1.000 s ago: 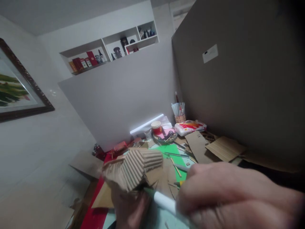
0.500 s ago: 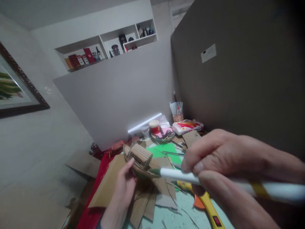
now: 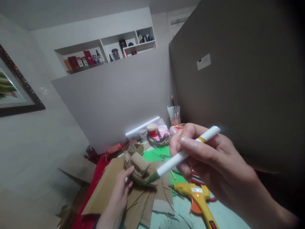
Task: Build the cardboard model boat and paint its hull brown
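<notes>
My left hand [image 3: 119, 187] is closed around the hull of a small brown model boat [image 3: 135, 168], which has a ridged, barrel-shaped cabin roof. A small white piece shows by its fingers, too little of it to name. In my right hand [image 3: 209, 156] is a white marker [image 3: 170, 163] with a yellow band, pinched between thumb and fingers. Its green tip end points down-left at the boat's near end; whether it touches, I cannot tell. Below my right hand lies a yellow glue gun [image 3: 197, 194] with an orange trigger and a lit red light.
Cardboard sheets [image 3: 103, 187] lie under and left of the boat. A green sheet [image 3: 154, 155] is behind it. Farther back stand a red paper cup [image 3: 152, 131] on a cluttered round tray and a holder with pens [image 3: 175, 121]. A dark panel [image 3: 228, 79] rises on the right.
My right hand has drawn back from the camera and turned, so the marker now slants up to the right. The glue gun shows more fully. The boat stays in my left hand.
</notes>
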A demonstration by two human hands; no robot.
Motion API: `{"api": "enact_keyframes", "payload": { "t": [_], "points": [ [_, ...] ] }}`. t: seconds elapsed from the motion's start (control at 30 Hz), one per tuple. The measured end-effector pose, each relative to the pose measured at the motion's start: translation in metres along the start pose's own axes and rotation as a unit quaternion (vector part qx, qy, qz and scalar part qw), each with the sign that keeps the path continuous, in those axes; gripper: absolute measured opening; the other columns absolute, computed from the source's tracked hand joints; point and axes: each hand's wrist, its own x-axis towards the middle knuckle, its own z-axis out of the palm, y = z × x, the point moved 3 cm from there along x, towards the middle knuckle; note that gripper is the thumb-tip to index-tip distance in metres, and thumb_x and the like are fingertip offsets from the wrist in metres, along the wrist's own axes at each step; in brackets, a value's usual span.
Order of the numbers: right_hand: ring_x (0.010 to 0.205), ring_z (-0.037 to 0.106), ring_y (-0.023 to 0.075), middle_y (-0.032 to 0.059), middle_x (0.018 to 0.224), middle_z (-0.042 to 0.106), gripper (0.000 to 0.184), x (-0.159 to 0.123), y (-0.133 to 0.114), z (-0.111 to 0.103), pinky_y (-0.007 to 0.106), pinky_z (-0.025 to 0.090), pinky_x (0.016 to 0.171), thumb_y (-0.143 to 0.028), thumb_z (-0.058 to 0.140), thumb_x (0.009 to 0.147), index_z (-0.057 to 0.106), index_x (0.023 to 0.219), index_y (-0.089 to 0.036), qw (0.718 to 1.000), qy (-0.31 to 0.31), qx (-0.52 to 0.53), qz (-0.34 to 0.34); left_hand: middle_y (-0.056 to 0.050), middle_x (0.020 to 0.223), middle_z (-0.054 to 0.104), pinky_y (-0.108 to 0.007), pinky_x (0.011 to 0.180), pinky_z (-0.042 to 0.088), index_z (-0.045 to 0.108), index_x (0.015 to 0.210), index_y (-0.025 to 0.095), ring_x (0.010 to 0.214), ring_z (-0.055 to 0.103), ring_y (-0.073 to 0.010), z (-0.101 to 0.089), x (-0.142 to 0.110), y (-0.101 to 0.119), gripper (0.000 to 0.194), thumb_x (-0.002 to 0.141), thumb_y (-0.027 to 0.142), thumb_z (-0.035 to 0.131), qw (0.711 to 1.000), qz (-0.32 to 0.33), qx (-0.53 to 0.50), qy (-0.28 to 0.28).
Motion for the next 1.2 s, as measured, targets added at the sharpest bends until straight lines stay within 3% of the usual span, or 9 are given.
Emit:
{"api": "enact_keyframes", "payload": {
  "t": [0.27, 0.4, 0.5, 0.57, 0.7, 0.8, 0.9, 1.03, 1.2],
  "points": [
    [0.054, 0.053, 0.0028, -0.0001, 0.075, 0.060, 0.027, 0.004, 0.004, 0.003, 0.006, 0.039, 0.041, -0.027, 0.061, 0.096, 0.058, 0.073, -0.014, 0.997, 0.001, 0.080, 0.020, 0.006, 0.061, 0.063, -0.018, 0.046, 0.037, 0.068, 0.095, 0.014, 0.047, 0.053, -0.0079, -0.002, 0.006, 0.001, 0.044, 0.055, 0.005, 0.085, 0.999, 0.041, 0.006, 0.031],
    [0.053, 0.051, 0.0050, -0.0002, 0.071, 0.058, 0.026, 0.001, 0.003, 0.007, 0.009, 0.039, 0.041, -0.029, 0.064, 0.094, 0.057, 0.073, -0.015, 0.994, -0.010, 0.101, 0.033, 0.002, 0.078, 0.067, -0.018, 0.044, 0.037, 0.066, 0.098, 0.014, 0.052, 0.054, -0.0072, -0.010, 0.008, 0.005, 0.027, 0.074, 0.011, 0.078, 0.997, 0.046, 0.008, 0.065],
    [0.051, 0.047, 0.0066, -0.0016, 0.060, 0.052, 0.026, 0.000, 0.005, 0.006, 0.010, 0.037, 0.040, -0.034, 0.064, 0.094, 0.058, 0.075, -0.017, 0.994, 0.010, 0.076, 0.074, 0.004, 0.074, 0.062, -0.018, 0.043, 0.039, 0.064, 0.088, 0.013, 0.050, 0.050, -0.0065, -0.014, 0.010, 0.014, 0.006, 0.086, 0.009, 0.066, 0.995, 0.043, -0.025, 0.084],
    [0.048, 0.044, 0.0068, -0.0021, 0.056, 0.050, 0.028, 0.002, 0.007, 0.004, 0.012, 0.034, 0.037, -0.036, 0.066, 0.092, 0.058, 0.073, -0.017, 0.996, 0.016, 0.061, 0.055, 0.005, 0.069, 0.059, -0.017, 0.042, 0.039, 0.061, 0.079, 0.013, 0.047, 0.046, -0.0055, -0.013, 0.009, 0.023, 0.012, 0.088, 0.004, 0.059, 0.993, 0.048, -0.063, 0.086],
    [0.049, 0.048, 0.0084, -0.0016, 0.057, 0.050, 0.025, 0.003, 0.015, 0.003, 0.014, 0.035, 0.038, -0.036, 0.066, 0.092, 0.062, 0.076, -0.018, 1.000, -0.008, 0.000, 0.014, -0.006, 0.077, 0.068, -0.015, 0.058, 0.053, 0.066, 0.078, 0.008, 0.059, 0.059, -0.0061, 0.001, -0.014, 0.046, 0.033, 0.078, -0.015, 0.042, 0.988, 0.060, -0.139, 0.017],
    [0.054, 0.053, 0.0106, 0.0002, 0.061, 0.055, 0.024, -0.001, 0.019, 0.008, 0.016, 0.038, 0.042, -0.036, 0.063, 0.094, 0.063, 0.077, -0.019, 0.997, 0.001, -0.072, 0.014, -0.015, 0.104, 0.073, -0.023, 0.085, 0.059, 0.069, 0.096, 0.007, 0.094, 0.071, -0.0165, 0.014, -0.047, 0.061, 0.030, 0.083, -0.011, 0.048, 0.982, 0.064, -0.167, -0.054],
    [0.056, 0.054, 0.0102, 0.0013, 0.068, 0.058, 0.025, -0.006, 0.020, 0.015, 0.017, 0.039, 0.044, -0.038, 0.067, 0.091, 0.062, 0.074, -0.020, 0.992, 0.030, -0.121, 0.023, -0.016, 0.118, 0.071, -0.031, 0.098, 0.056, 0.068, 0.107, 0.009, 0.118, 0.065, -0.0253, 0.023, -0.075, 0.072, 0.026, 0.087, -0.003, 0.055, 0.973, 0.089, -0.173, -0.127],
    [0.052, 0.055, 0.0110, 0.0027, 0.072, 0.061, 0.025, -0.008, 0.021, 0.017, 0.017, 0.043, 0.041, -0.041, 0.070, 0.088, 0.065, 0.073, -0.022, 0.984, 0.073, -0.161, -0.035, -0.013, 0.119, 0.071, -0.031, 0.104, 0.052, 0.068, 0.109, 0.016, 0.120, 0.064, -0.0257, 0.030, -0.094, 0.077, 0.024, 0.086, 0.009, 0.067, 0.951, 0.138, -0.162, -0.224],
    [0.041, 0.055, 0.0115, 0.0042, 0.071, 0.065, 0.025, -0.007, 0.019, 0.016, 0.017, 0.044, 0.033, -0.042, 0.066, 0.092, 0.067, 0.078, -0.021, 0.960, 0.049, -0.207, -0.183, -0.011, 0.117, 0.073, -0.029, 0.095, 0.056, 0.071, 0.104, 0.021, 0.103, 0.072, -0.0265, 0.033, -0.108, 0.076, 0.038, 0.069, 0.016, 0.085, 0.949, 0.164, -0.146, -0.224]
  ]
}}
